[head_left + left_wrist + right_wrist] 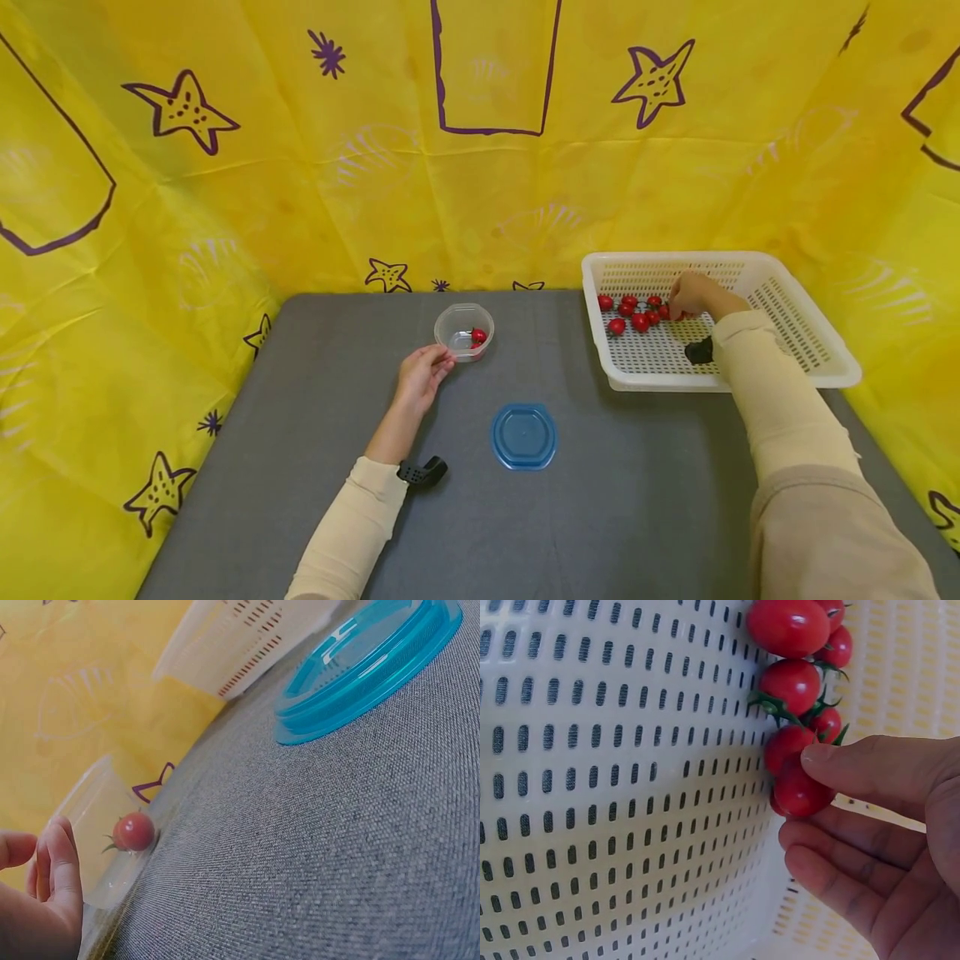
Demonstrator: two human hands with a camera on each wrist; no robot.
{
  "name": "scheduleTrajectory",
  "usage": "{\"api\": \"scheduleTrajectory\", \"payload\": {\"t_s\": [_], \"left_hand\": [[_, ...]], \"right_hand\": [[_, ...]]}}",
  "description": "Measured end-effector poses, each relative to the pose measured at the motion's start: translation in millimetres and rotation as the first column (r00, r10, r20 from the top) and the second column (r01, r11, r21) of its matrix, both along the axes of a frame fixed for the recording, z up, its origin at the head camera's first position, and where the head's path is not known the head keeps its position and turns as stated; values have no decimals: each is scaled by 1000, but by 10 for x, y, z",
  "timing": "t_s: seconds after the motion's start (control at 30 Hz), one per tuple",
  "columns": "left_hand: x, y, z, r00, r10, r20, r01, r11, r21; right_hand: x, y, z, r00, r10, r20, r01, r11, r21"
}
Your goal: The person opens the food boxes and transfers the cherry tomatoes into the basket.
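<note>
In the head view my left hand [423,377] pinches the near rim of a small clear plastic container [456,321]. Red cherry tomatoes [478,336] lie inside that container, toward its right side. My right hand [693,296] reaches down into a white perforated basket [611,367] at the right. Seen from the right wrist, its thumb and fingers hold a cherry tomato [802,793] at the end of a cluster. More cherry tomatoes [789,686] with green stems lie against it on the basket's floor.
A round blue lid [524,437] lies flat on the grey tabletop [600,517], nearer than the container. A yellow patterned cloth [487,200] hangs behind and along both sides of the table. Black bands sit at both wrists.
</note>
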State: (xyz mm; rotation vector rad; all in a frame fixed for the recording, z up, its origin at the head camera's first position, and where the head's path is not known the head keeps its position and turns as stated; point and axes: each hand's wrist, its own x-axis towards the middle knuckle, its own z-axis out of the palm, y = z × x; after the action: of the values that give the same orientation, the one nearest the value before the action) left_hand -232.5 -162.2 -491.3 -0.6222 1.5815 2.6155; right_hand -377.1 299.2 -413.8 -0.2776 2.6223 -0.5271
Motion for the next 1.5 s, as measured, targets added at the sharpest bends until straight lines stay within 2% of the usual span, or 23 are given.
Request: {"api": "scheduleTrajectory", "payload": {"t_s": [0.17, 0.43, 0.7, 0.9, 1.0, 1.3, 1.5], "left_hand": [[5, 10, -13, 1000, 5, 5, -5, 1000, 8], [15, 24, -23, 1000, 7, -13, -7, 1000, 7], [23, 24, -8, 1000, -7, -13, 7, 1000, -11], [22, 23, -4, 1000, -9, -7, 9, 1000, -9], [16, 18, -7, 1000, -9, -12, 9, 1000, 0], [1, 17, 0, 1000, -5, -14, 5, 1000, 1], [-2, 22, -6, 1000, -9, -26, 9, 1000, 16]], "right_hand": [[-3, -2, -54, 999, -24, 46, 24, 1000, 13], [14, 11, -112, 996, -16, 87, 13, 999, 37], [46, 43, -158, 997, -13, 71, 10, 999, 50], [47, 51, -138, 995, -20, 100, 17, 999, 34], [47, 37, -98, 995, -16, 102, 14, 1000, 23], [66, -36, 195, 995, 79, -64, -71, 991, 115], [34, -145, 394, 986, 113, -125, -97, 987, 127]]}}
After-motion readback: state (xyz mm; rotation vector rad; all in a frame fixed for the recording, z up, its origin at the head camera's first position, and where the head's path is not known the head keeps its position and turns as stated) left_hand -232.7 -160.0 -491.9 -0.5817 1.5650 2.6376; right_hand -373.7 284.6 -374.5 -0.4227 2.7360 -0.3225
